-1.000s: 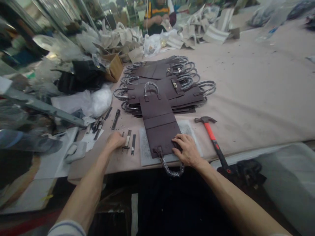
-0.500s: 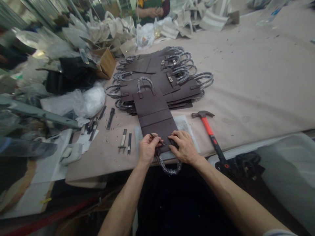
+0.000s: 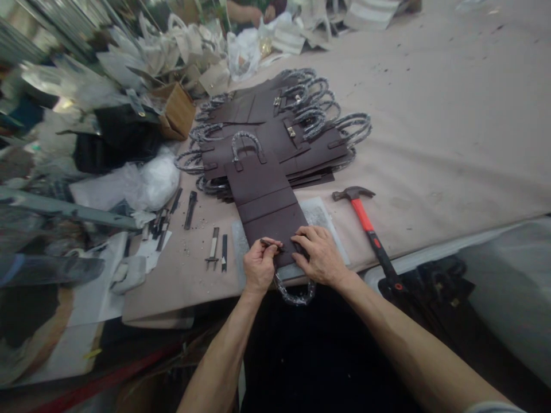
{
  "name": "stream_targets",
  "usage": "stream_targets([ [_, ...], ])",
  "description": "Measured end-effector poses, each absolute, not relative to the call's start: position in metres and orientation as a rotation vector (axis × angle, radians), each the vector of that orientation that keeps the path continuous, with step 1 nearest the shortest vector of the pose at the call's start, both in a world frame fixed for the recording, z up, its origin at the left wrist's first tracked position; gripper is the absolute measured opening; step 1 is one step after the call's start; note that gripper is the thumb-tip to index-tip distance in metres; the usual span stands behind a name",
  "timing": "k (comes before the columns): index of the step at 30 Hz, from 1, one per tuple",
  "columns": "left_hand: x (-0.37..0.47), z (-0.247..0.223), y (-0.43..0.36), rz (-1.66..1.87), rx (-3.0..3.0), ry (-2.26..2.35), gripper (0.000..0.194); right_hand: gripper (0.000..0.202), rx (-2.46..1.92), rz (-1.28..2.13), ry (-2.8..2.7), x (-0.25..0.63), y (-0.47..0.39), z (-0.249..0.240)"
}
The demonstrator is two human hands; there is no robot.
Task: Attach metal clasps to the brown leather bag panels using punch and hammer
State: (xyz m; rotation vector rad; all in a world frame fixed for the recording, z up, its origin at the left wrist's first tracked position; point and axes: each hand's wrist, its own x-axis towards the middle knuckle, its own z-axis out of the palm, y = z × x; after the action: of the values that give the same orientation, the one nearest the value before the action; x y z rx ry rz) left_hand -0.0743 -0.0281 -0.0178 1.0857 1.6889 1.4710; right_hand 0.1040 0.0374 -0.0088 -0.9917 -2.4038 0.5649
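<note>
A dark brown bag panel [image 3: 271,198] lies lengthwise before me, with a plastic-wrapped handle [image 3: 247,137] at its far end and another wrapped handle [image 3: 297,297] hanging over the table edge. Between the fingers of my left hand [image 3: 259,264] is a thin dark tool [image 3: 271,243], its tip near the panel's near end; its exact kind is unclear. My right hand [image 3: 321,255] rests on the panel's near right corner, fingers curled around a small dark piece that they mostly cover. A pale slab [image 3: 321,215] shows beneath the panel.
A claw hammer [image 3: 364,215] with a red and black handle lies to the right. Pronged punches [image 3: 212,249] and other dark tools are on the left. Stacked brown bag panels [image 3: 275,137] lie beyond. Behind are a cardboard box [image 3: 178,109], plastic bags and a co-worker's hand [image 3: 269,12].
The view has shifted slightly. The tool in my left hand sits a little flatter and closer to the fingers. My right hand stays on the panel's corner.
</note>
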Motion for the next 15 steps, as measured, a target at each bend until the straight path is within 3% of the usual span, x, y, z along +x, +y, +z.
stream_targets([
  [15,-0.0763,-0.0114,-0.0265,1.312,1.513,1.781,0.013,0.036,-0.977,0.579,-2.386,0.1047,0.0377,-0.0090],
])
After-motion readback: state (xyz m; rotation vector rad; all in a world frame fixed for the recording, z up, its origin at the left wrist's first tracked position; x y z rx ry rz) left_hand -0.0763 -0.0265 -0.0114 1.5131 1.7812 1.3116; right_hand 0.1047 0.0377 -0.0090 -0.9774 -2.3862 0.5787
